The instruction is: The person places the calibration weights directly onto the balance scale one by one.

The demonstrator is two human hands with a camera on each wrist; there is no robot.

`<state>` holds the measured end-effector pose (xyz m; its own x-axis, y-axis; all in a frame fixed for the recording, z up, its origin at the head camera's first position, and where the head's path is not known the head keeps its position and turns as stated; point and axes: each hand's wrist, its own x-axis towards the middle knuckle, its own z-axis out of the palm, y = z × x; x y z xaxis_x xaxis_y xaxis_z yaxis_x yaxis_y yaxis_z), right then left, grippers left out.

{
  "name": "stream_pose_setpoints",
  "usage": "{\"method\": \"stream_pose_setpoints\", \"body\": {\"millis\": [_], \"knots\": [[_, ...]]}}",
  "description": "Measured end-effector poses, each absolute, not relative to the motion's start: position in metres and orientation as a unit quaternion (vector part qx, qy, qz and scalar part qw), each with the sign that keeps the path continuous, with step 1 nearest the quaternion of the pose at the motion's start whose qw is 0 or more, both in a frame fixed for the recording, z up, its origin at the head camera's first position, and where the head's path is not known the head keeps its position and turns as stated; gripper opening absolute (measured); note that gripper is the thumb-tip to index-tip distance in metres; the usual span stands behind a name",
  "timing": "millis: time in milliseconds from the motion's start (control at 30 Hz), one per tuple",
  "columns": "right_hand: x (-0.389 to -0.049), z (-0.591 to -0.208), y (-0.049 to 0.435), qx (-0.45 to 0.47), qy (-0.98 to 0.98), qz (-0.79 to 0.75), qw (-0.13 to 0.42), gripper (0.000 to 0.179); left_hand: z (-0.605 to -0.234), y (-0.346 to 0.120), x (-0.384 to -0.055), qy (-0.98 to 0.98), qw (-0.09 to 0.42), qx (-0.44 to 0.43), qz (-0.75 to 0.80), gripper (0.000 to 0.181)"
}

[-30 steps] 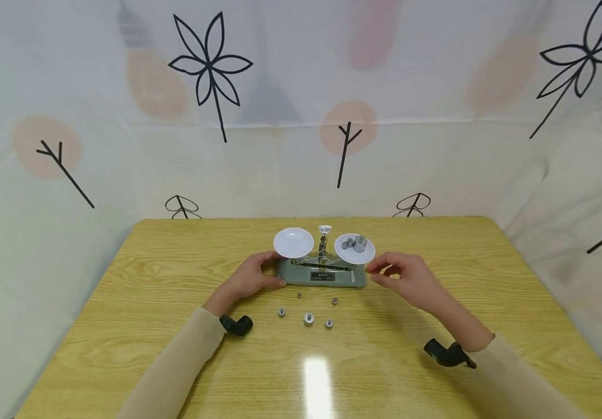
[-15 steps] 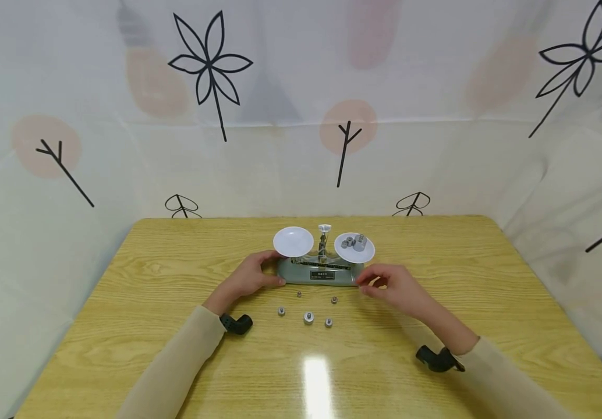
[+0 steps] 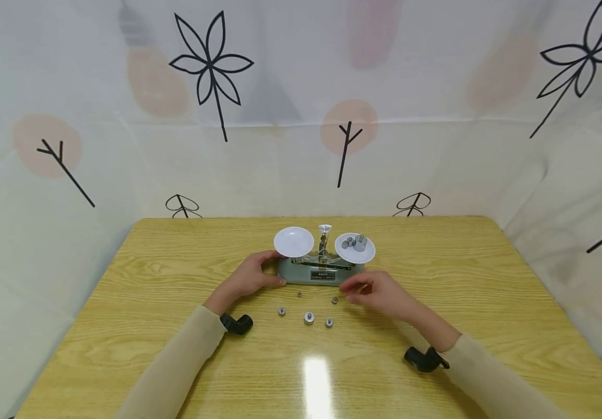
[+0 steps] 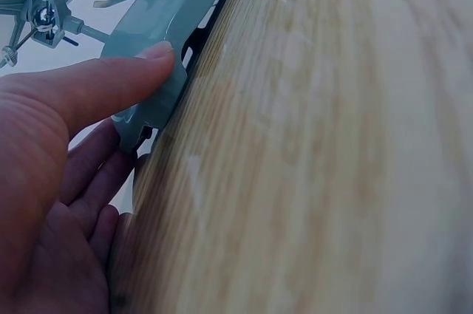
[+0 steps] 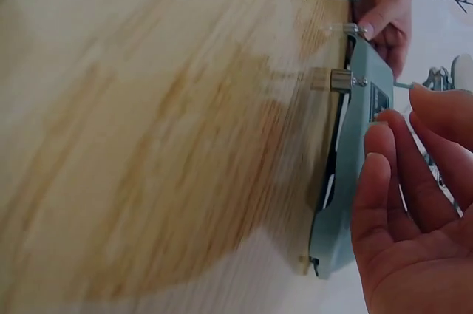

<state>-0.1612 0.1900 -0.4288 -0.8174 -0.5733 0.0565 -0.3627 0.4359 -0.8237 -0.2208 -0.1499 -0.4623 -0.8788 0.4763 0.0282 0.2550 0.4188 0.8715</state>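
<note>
A green-based balance scale (image 3: 294,274) stands toward the back of the table with two white pans. My left hand (image 3: 251,276) grips its left end; in the left wrist view the thumb lies on the base (image 4: 151,22) with the fingers at the far side. On the right pan (image 3: 356,256) sit a large metal weight (image 3: 361,243) and a few smaller ones; the left pan (image 3: 293,242) bears nothing. My right hand (image 3: 385,295) hovers at the base's front right, fingers loosely bent and holding nothing, close beside a small weight (image 3: 335,300).
Several metal weights stand in front of the scale, among them the largest loose one (image 3: 308,318), one at left (image 3: 282,312), one at right (image 3: 329,322) and a tiny one (image 3: 299,294). A patterned cloth (image 3: 280,169) hangs behind the wooden table (image 3: 175,256).
My right hand has moved left and a little toward me, from beside the right pan to near the small weight. My left hand and the scale have stayed in place.
</note>
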Motion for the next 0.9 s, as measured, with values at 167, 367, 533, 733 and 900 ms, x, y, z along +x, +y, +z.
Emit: {"method": "stream_pose_setpoints", "body": {"millis": [167,367,533,733,900], "knots": [[-0.162,-0.433,0.186,-0.279,0.834,-0.457,0.134,0.026,-0.464,-0.149,-0.221,0.835,0.107,0.221,0.492,0.062],[-0.163,-0.436,0.181,-0.275,0.833,-0.455,0.152,0.027,-0.448,-0.145,-0.212,0.841,0.113,0.217,0.482,0.060],[-0.164,-0.435,0.179,-0.273,0.831,-0.454,0.172,0.026,-0.430,-0.143,-0.202,0.838,0.110,0.224,0.485,0.057],[-0.166,-0.436,0.179,-0.285,0.827,-0.448,0.183,0.024,-0.428,-0.144,-0.200,0.839,0.112,0.225,0.483,0.058],[-0.165,-0.437,0.177,-0.294,0.826,-0.443,0.187,0.022,-0.422,-0.142,-0.197,0.841,0.115,0.224,0.478,0.058]]}}
